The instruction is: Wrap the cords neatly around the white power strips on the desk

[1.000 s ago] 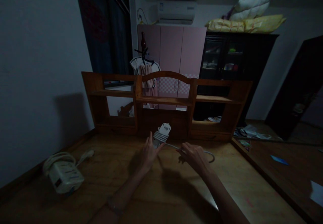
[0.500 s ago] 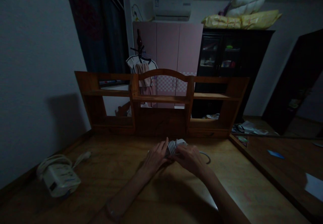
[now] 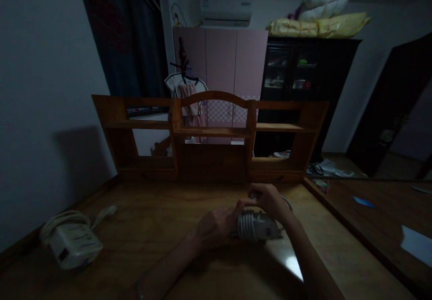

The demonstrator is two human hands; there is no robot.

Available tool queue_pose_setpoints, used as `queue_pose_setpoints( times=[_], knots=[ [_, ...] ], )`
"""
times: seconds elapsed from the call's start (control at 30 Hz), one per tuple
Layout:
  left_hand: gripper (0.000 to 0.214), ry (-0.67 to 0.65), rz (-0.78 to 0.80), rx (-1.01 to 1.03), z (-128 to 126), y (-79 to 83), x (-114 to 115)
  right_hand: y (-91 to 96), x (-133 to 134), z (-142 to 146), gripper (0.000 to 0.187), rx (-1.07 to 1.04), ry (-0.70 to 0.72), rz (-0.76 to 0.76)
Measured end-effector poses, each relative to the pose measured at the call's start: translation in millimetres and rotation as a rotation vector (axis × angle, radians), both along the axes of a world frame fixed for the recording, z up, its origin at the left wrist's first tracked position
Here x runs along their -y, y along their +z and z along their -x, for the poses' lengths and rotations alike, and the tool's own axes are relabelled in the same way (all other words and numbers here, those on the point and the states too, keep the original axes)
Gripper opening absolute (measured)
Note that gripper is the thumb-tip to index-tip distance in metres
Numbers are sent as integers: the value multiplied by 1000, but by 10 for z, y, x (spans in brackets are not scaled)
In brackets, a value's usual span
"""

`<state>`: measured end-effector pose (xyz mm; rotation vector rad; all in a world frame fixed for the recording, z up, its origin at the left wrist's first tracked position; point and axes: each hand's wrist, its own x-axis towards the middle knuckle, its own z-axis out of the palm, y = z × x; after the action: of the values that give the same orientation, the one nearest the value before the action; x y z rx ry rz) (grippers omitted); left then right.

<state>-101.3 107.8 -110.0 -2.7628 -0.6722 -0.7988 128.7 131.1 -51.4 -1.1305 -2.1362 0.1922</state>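
What looks like a grey-white power strip (image 3: 268,228) is held a little above the wooden desk, with several turns of its cord (image 3: 247,226) wrapped round the middle. My left hand (image 3: 218,225) grips its left end, the thumb reaching up beside the coils. Above the strip, my right hand (image 3: 270,201) is closed with fingers pinched on the cord; a loose grey length of it curves out behind that hand. Most of the strip's left end is covered by my left hand. Farther left on the desk rests a white power socket block (image 3: 74,246) with its cable coiled on top.
A wooden shelf rack (image 3: 212,132) stands along the desk's back edge. The wall (image 3: 50,88) closes off the left. Past a raised edge at right lies a brown surface with a blue card (image 3: 363,202) and a white sheet (image 3: 416,244).
Both hands have shifted right and the strip has turned, showing more of its body. My right hand has risen over the coils with the cord. The view has swung slightly right.
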Motion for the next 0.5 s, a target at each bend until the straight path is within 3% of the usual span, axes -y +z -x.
queue_pose_setpoints(
  times=[0.13, 0.23, 0.33, 0.5],
  knots=[
    [99, -82, -90, -19, -35, 18, 111, -22, -127, -221, 42, -145, 142, 320],
    [94, -52, -179, 17, -7, 55, 171, -87, -193, -228, 45, -189, 205, 468],
    [89, 51, -179, 85, 52, 104, 189, -209, -256, -128, 45, -222, 208, 512],
    [82, 224, 18, 314, 124, 186, 101, -417, -321, 62, 30, -290, 210, 460]
  ],
)
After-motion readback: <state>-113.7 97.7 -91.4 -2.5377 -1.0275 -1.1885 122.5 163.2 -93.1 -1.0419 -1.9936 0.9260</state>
